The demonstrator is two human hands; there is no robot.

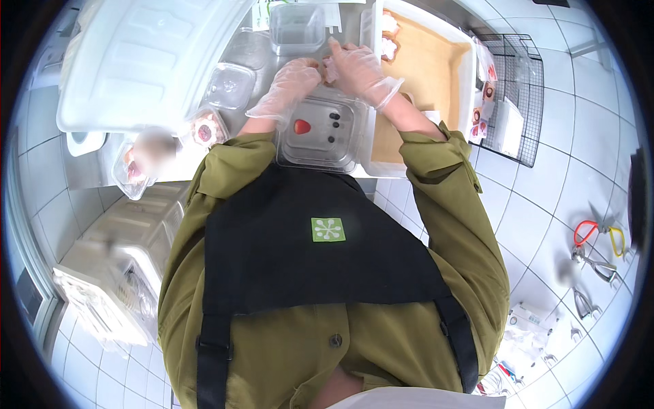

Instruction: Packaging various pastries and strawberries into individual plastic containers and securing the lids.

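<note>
Both hands wear clear plastic gloves and meet at a small pastry topped with pink-white cream (pixel 331 70). My right hand (pixel 360 71) grips it from the right, covering part of it. The fingertips of my left hand (pixel 295 84) are at its left side; whether they press on it is hard to see. Nearer me lies a clear plastic container (pixel 319 161) with a halved strawberry (pixel 302 127) and several blueberries (pixel 334 116). Beyond the hands stands an open clear tub (pixel 297 30). Cream-topped pastries (pixel 389 48) sit in a white tray (pixel 466 102) lined with brown paper.
A large translucent bin (pixel 148 66) stands at the left. Clear lids (pixel 231 85) lie beside it, with a packed pastry (pixel 206 130) and another opened pack (pixel 134 174) nearer the edge. A black wire basket (pixel 531 102) hangs at the right wall; scissors (pixel 603 225) hang lower.
</note>
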